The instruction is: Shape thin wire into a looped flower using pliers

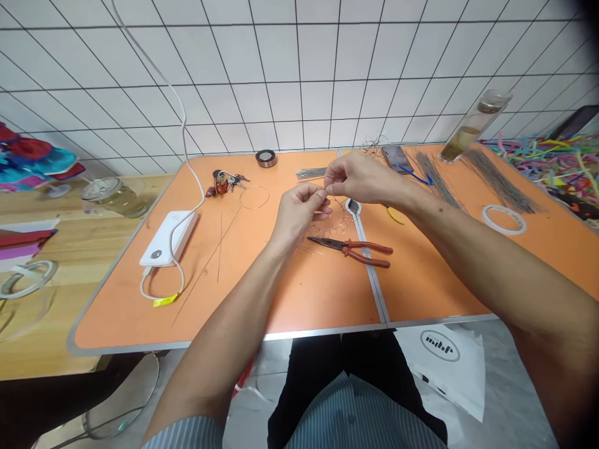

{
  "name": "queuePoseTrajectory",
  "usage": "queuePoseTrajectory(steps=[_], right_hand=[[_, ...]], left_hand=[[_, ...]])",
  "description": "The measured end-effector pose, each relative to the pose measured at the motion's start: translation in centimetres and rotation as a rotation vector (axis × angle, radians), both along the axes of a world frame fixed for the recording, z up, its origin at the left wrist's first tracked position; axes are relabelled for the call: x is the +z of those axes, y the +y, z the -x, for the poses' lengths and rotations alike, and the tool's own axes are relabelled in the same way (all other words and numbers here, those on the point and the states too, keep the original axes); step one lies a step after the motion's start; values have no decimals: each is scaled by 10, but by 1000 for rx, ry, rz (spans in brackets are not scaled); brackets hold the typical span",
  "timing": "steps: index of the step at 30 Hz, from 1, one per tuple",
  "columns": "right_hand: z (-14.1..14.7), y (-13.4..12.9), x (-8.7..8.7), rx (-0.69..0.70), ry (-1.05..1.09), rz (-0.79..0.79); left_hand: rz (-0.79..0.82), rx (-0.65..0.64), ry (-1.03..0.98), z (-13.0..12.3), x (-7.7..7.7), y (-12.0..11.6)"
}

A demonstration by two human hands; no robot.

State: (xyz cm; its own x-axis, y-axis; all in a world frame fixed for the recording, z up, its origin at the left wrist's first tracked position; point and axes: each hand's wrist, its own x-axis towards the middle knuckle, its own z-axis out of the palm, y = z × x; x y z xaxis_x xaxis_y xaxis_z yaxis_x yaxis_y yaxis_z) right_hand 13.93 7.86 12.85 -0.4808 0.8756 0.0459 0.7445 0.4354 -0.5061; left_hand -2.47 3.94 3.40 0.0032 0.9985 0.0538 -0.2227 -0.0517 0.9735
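Observation:
My left hand point(302, 209) and my right hand point(350, 178) meet above the middle of the orange table. Both pinch thin copper-coloured wire, and their fingertips nearly touch; the exact spot between them is too fine to see. A looped ring of this wire point(333, 229) shows just below the fingers, partly hidden by my left hand. Pliers with red handles point(349, 246) lie right in front of the hands, jaws pointing left. Behind my hands is a bundle of short grey wires point(309, 173), partly covered by my right hand.
On the orange table point(322, 299) lie a white power bank point(169, 238) with a cable, keys point(227, 182), a tape roll point(266, 158), a wire circle point(254, 197), grey wire bundles point(500, 181) and a white tape ring point(504, 219). A glass bottle point(472, 128) leans at the back right.

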Motion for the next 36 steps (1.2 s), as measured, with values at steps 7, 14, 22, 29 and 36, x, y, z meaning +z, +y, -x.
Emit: queuePoseTrajectory(steps=[7,14,22,29,36], right_hand=[[-7,-24,-25,-98,97,-308],[-9,-37,-57,-129,53,-362],[-11,-37,-73,-144,-15,-423],[-14,-39,-61,-105,84,-323],[-25,-34,-46,-154,307,-192]], left_hand=[[95,82,-107,6,-2,6],[104,93,-147,4,-5,7],[131,82,-134,3,-6,5],[118,49,-21,4,-3,4],[121,-95,-2,-1,-2,0]])
